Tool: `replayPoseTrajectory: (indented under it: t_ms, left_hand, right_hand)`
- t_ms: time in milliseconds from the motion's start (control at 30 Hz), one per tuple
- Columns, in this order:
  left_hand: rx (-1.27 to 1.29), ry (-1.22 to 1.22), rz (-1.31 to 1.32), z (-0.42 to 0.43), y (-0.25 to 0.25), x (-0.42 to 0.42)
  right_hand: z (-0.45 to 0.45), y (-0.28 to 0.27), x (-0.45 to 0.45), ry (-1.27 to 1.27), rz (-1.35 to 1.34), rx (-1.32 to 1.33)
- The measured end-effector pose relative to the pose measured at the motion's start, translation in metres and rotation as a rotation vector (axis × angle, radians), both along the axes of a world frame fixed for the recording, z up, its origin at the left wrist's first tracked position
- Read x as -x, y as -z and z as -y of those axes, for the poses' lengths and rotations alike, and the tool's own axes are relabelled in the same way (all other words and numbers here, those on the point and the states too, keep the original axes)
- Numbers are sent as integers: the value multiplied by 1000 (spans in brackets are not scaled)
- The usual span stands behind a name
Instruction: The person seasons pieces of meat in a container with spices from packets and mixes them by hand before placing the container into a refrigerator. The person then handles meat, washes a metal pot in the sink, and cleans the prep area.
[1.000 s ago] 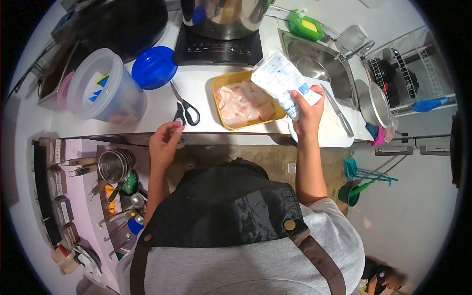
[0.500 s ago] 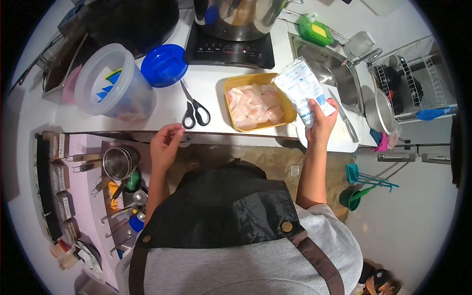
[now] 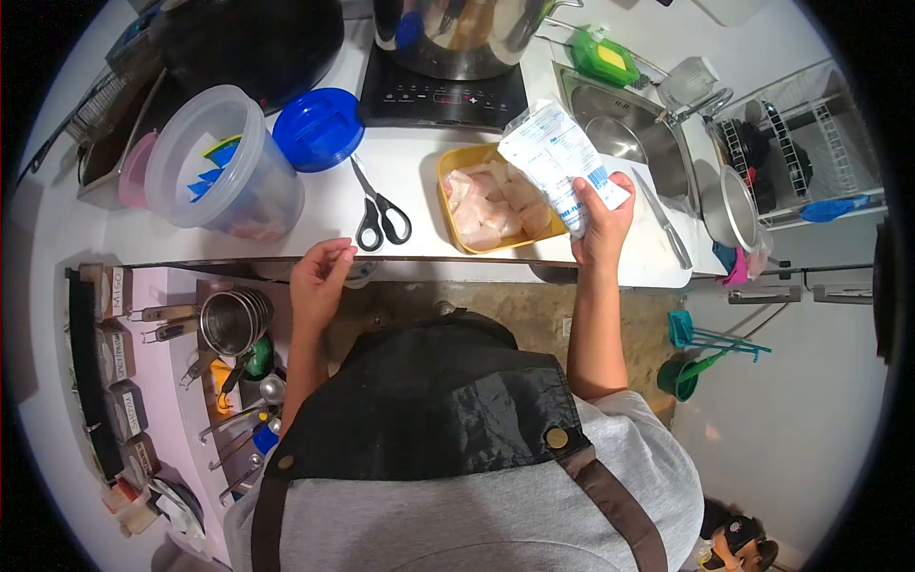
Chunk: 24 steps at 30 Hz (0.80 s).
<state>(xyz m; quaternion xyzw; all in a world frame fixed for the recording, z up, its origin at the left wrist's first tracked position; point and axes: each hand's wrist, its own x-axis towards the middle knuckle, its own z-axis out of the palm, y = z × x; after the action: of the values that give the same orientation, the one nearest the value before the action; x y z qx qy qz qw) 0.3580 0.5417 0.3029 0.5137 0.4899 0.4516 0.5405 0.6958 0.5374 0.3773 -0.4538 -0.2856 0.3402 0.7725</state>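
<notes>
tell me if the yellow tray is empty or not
Not empty: the yellow tray holds pale meat pieces; the packet hides one corner.

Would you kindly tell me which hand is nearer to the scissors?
Left: the left hand is near the scissors, slightly leftward; the right hand, holding a packet, is well to their right, past the yellow container.

A person's bare forearms (image 3: 598,329) reach forward, well apart. The left hand (image 3: 319,278) is loosely curled, thumb close beside the index fingertip; the right hand (image 3: 604,229), slightly farther forward, grips firmly, thumb laid on top.
</notes>
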Motion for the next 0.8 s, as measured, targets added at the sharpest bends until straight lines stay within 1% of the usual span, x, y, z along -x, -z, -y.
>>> replayPoseTrajectory:
  t_ms: [200,267,467,600,800]
  left_hand:
    - [-2,-8,18,-1,3,3]
    - [-13,-28,34,-1,-1,-1]
    - [-31,10,15,-4,5,-1]
    - [-31,37,-20,-6,3,-3]
    - [-37,74,22,-8,7,-8]
  right_hand:
    - [-5,7,-9,54,41,-14]
    - [-6,10,-18,161,98,16]
    - [-3,17,-41,299,171,6]
    - [15,12,-51,327,137,54]
    - [52,8,-60,308,109,100]
